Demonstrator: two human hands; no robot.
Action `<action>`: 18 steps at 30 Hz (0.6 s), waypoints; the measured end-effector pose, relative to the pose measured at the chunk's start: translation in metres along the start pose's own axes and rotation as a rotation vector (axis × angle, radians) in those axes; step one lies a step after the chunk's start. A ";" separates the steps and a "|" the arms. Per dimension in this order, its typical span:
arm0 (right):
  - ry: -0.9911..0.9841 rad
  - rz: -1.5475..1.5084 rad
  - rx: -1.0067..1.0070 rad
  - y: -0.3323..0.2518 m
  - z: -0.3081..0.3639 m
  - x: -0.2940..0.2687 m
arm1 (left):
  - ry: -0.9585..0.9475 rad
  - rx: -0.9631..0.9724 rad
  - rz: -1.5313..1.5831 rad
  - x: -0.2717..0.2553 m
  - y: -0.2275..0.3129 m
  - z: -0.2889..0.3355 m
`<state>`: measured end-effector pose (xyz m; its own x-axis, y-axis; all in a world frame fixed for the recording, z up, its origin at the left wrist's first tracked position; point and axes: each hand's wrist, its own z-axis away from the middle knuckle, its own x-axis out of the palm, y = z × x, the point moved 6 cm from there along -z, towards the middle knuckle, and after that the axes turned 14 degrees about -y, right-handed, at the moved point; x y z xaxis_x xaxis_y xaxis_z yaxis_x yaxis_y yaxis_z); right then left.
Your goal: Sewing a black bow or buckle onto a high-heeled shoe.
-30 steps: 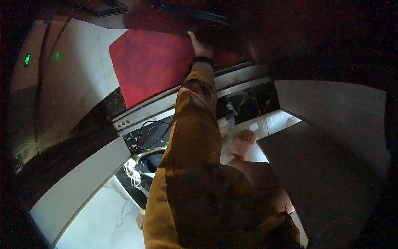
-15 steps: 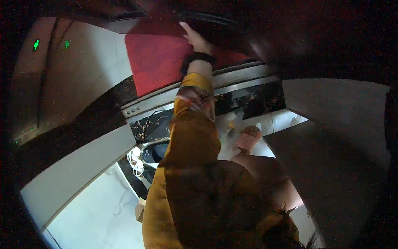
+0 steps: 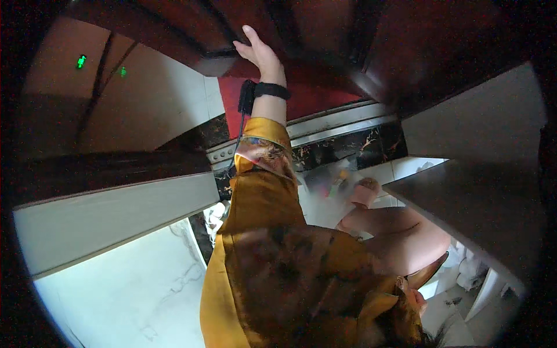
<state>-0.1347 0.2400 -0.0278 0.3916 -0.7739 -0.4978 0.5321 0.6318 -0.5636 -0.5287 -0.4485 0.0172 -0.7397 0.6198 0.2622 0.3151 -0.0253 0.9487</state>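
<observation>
Overhead, left hand [image 3: 259, 51] flat against dark cabinet edge [image 3: 214, 55]

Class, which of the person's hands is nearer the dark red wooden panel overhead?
Left. The left hand reaches up in a yellow sleeve, its fingers spread against the dark red wooden panel. The right hand is not in view.

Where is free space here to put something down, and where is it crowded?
Free: the pale marble floor between the white ledge and the yellow robe; the grey countertop on the right. Crowded: the tiles around the pink slipper, with small coloured objects.
</observation>
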 end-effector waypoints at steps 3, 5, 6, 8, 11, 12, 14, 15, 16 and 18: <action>-0.421 -0.668 -0.289 0.042 -0.007 0.009 | 0.008 0.111 -0.190 -0.003 0.052 0.009; -0.464 -0.784 -0.313 0.053 -0.010 0.010 | 0.002 0.205 -0.227 -0.001 0.091 0.014; -0.412 -0.752 -0.308 0.051 -0.018 0.015 | -0.014 0.239 -0.264 -0.002 0.112 0.018; -0.321 -0.688 -0.300 0.048 -0.026 0.015 | -0.026 0.289 -0.258 -0.004 0.145 0.015; -0.262 -0.635 -0.311 0.050 -0.029 0.011 | -0.044 0.460 -0.363 -0.006 0.190 0.018; -0.256 -0.622 -0.315 0.049 -0.033 0.011 | 0.005 0.559 -0.414 -0.008 0.199 0.017; -0.241 -0.610 -0.317 0.050 -0.029 0.003 | -0.203 0.661 -0.380 0.022 0.248 0.047; -0.273 -0.591 -0.334 0.043 -0.035 0.000 | -0.001 0.793 -0.508 0.014 0.276 0.062; -0.295 -0.585 -0.335 0.038 -0.039 -0.001 | 0.111 0.592 -0.500 0.015 0.256 0.041; -0.327 -0.600 -0.320 0.037 -0.039 -0.002 | 0.056 0.352 -0.146 0.019 0.233 0.054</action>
<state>-0.1450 0.2664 -0.0733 0.3322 -0.9315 0.1481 0.4999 0.0407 -0.8651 -0.4366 -0.4003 0.2337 -0.8201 0.5530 0.1469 0.3814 0.3370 0.8608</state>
